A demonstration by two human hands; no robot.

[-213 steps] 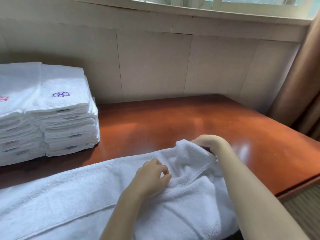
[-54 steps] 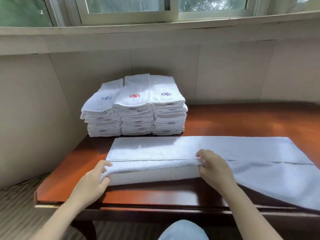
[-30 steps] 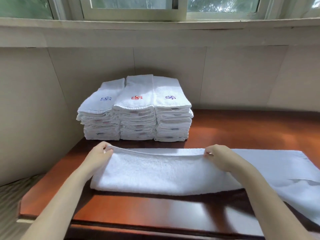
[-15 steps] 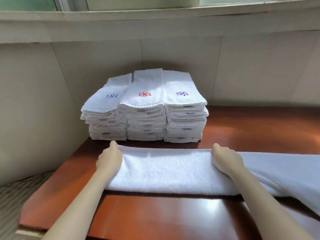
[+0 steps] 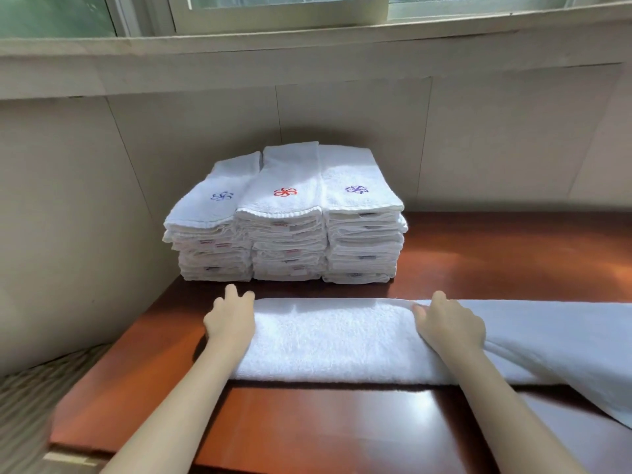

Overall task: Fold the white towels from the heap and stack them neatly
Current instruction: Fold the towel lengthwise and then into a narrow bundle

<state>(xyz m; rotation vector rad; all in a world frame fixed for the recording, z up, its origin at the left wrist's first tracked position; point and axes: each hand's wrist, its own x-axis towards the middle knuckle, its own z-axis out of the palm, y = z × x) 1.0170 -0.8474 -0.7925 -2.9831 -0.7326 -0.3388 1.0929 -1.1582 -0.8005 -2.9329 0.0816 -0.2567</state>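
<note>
Head view: left hand (image 5: 229, 319) and right hand (image 5: 448, 325) lie flat, fingers straight, pressing the folded towel (image 5: 331, 336).

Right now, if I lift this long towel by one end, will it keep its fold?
Probably floppy: the towel sags over the table edge on the right. Lifted by one end, the loose fold would likely fall open. It looks thick, so fairly heavy for cloth.
</note>
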